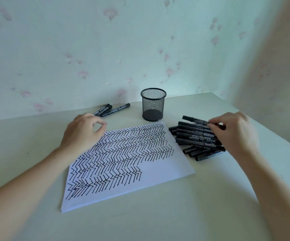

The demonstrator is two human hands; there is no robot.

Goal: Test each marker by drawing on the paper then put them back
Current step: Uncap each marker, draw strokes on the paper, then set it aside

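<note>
A white sheet of paper [158, 173] lies in the middle of the table, mostly filled with rows of black zigzag strokes. To its right is a pile of several black markers [194, 138]. My right hand [234, 134] is over the pile, and its fingertips pinch the topmost marker [195, 119]. My left hand [82, 131] hovers at the paper's upper left corner with fingers loosely curled, holding nothing. Three more black markers [112, 109] lie behind my left hand near the wall.
A black mesh pen cup [153, 104], empty, stands upright behind the paper. The pale table [158, 223] ends at a flowered wall behind and has an edge running along the right side.
</note>
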